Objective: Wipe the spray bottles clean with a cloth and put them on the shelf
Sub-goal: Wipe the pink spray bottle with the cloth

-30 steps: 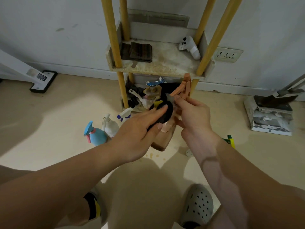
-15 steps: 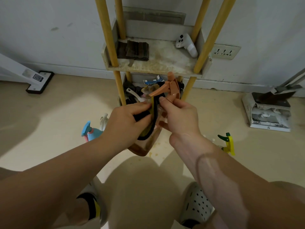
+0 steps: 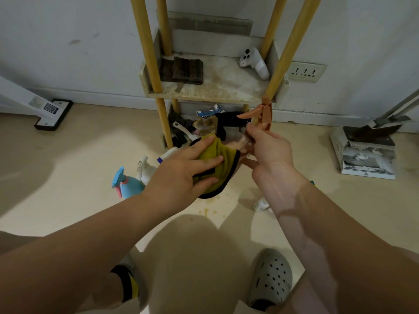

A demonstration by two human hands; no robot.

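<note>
Left hand [image 3: 181, 171] presses cloth [image 3: 221, 171] flat against spray bottle [image 3: 263, 115] gripped by right hand [image 3: 272, 152].

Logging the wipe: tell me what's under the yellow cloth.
The spray bottle, gripped at its neck by the right hand. Only its clear shoulder shows; cloth and left hand cover the rest.

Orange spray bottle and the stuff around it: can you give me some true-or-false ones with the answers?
1. The right hand grips the orange spray bottle near its neck. True.
2. The left hand presses a red cloth on it. False: the cloth is yellow-green with a black edge.
3. The blue spray bottle stands on the shelf. False: it is on the floor.
4. A white controller lies on the shelf. True.
</note>
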